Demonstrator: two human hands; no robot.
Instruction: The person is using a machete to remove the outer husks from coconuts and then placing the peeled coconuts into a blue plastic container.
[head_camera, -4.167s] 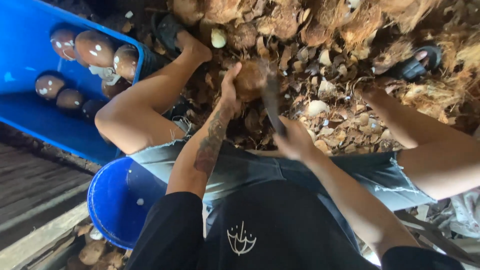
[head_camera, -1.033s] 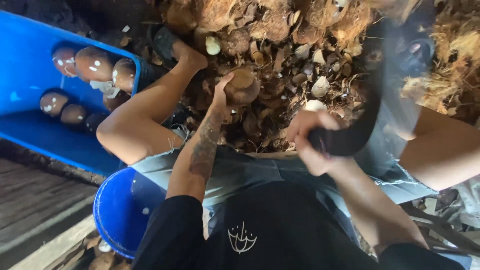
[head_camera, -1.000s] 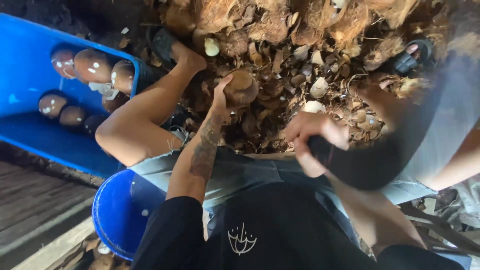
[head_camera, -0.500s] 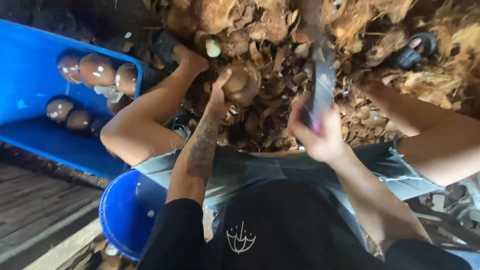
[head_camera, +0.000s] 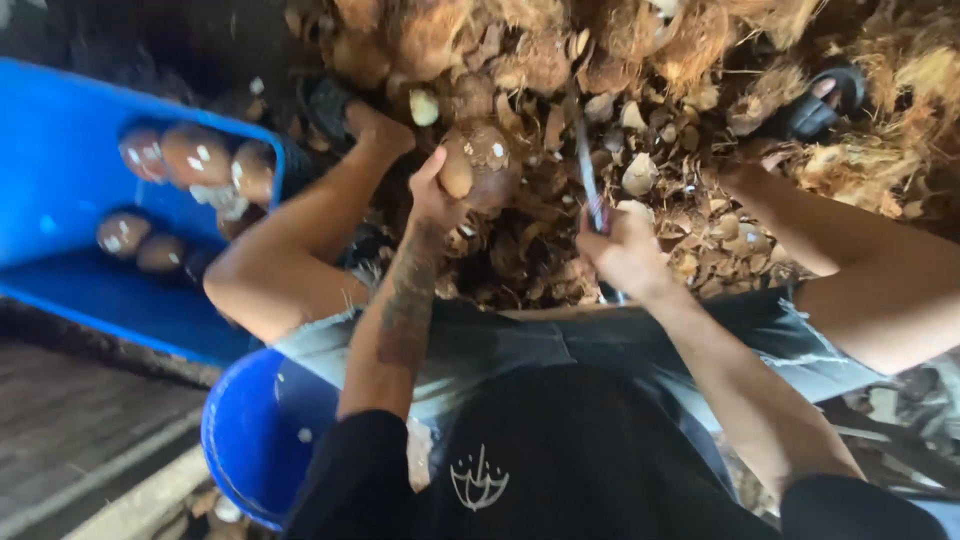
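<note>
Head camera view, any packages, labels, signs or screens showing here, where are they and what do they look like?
No packages, signs or screens in view.
Printed emblem: small white line drawing on the chest of the person's black shirt, bottom centre.
Blue tub: upper left, plain rectangular plastic, no label visible, holding peeled coconuts.
Blue bucket: lower left by the left knee, round, plain blue, no label seen.
</note>
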